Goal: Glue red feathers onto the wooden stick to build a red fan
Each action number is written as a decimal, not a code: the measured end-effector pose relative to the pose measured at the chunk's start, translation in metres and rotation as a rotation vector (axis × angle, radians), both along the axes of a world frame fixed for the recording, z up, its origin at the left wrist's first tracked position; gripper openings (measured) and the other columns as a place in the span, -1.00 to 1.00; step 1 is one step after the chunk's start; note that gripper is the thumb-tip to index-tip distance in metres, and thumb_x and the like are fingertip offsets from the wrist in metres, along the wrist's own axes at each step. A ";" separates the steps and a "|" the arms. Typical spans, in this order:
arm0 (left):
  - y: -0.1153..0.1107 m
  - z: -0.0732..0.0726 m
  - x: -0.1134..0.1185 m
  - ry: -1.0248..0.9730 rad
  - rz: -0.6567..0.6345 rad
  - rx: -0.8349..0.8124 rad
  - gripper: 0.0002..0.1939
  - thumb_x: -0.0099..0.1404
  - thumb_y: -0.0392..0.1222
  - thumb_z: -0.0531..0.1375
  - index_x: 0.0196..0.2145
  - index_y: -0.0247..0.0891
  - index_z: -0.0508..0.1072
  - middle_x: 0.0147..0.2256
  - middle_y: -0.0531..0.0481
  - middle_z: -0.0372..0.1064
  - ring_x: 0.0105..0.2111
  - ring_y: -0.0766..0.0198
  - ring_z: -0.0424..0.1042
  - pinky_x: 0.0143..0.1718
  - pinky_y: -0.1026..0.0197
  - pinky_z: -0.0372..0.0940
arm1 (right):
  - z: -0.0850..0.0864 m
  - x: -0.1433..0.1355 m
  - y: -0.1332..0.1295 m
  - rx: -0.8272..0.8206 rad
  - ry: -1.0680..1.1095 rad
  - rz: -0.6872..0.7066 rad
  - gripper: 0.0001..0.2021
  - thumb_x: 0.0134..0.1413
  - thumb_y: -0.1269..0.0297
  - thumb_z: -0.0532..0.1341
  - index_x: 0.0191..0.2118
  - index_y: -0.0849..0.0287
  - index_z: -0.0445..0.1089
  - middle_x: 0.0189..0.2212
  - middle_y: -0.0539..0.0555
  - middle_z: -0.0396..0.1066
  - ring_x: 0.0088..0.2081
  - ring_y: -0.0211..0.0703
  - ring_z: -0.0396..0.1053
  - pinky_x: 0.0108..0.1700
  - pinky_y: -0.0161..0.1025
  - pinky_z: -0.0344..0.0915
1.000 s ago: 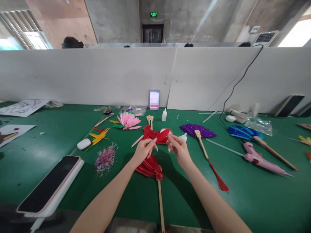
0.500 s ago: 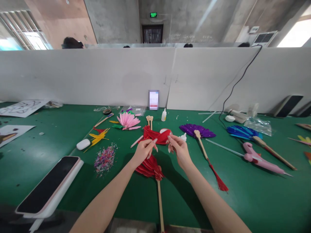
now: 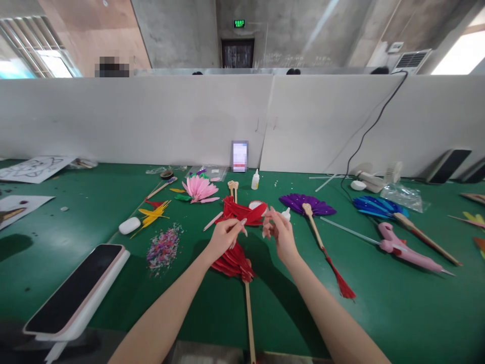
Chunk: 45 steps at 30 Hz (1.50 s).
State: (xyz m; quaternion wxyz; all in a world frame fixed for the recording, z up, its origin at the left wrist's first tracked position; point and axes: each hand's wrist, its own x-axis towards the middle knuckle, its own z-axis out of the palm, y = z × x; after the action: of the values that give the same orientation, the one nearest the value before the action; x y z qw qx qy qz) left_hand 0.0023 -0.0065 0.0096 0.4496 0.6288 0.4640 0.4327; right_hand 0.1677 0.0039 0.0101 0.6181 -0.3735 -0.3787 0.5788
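My left hand pinches one end of a slender red feather between thumb and fingertips. The feather points up and right, over a pile of red feathers. Just right of its tip, my right hand is raised with loosely bent fingers and holds nothing. Below the hands lies a red feather fan, partly covered by my left hand, its wooden handle running toward me. Behind the pile are wooden fan handles and a white round item, partly hidden.
A purple fan, a blue fan and a pink glue gun lie to the right. Leftward are pink feathers, yellow feathers, confetti-like bits and a large phone. A small bottle stands behind.
My right fingers have let go of the feather's tip and spread slightly. The tip now shows freely, tilted upward. My left hand stays nearly still.
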 end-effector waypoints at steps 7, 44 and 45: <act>-0.003 0.001 0.004 0.170 0.008 0.167 -0.67 0.22 0.00 0.05 -0.42 -0.27 0.48 -0.76 0.14 0.20 -0.73 0.43 0.19 -0.62 0.36 0.13 | 0.000 -0.005 -0.002 0.036 -0.240 0.001 -0.55 -0.04 -0.13 0.13 -0.63 0.17 0.17 -0.82 -0.13 0.12 -0.78 -0.40 0.14 -0.75 -0.44 0.04; -0.006 -0.005 0.017 -0.093 0.292 0.039 -0.59 0.26 0.08 -0.04 -0.59 -0.26 0.18 -0.72 0.16 0.12 -0.75 0.46 0.14 -0.68 0.37 0.10 | -0.020 -0.020 -0.013 0.149 -0.523 -0.016 -0.60 0.11 -0.05 0.01 -0.54 0.16 0.26 -0.82 -0.10 0.16 -0.78 -0.32 0.16 -0.71 -0.38 0.11; -0.006 -0.005 0.017 -0.105 0.307 0.046 -0.59 0.26 0.09 -0.04 -0.58 -0.26 0.20 -0.72 0.16 0.11 -0.75 0.46 0.14 -0.68 0.37 0.10 | -0.021 -0.021 -0.014 0.147 -0.513 -0.015 -0.60 0.11 -0.05 0.02 -0.54 0.16 0.26 -0.82 -0.11 0.15 -0.78 -0.32 0.16 -0.72 -0.38 0.11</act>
State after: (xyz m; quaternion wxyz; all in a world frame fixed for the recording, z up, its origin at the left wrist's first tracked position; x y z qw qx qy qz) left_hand 0.0196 -0.0128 0.0051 0.3873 0.5372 0.5206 0.5389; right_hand 0.1466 -0.0101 -0.0106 0.5315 -0.4649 -0.5613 0.4315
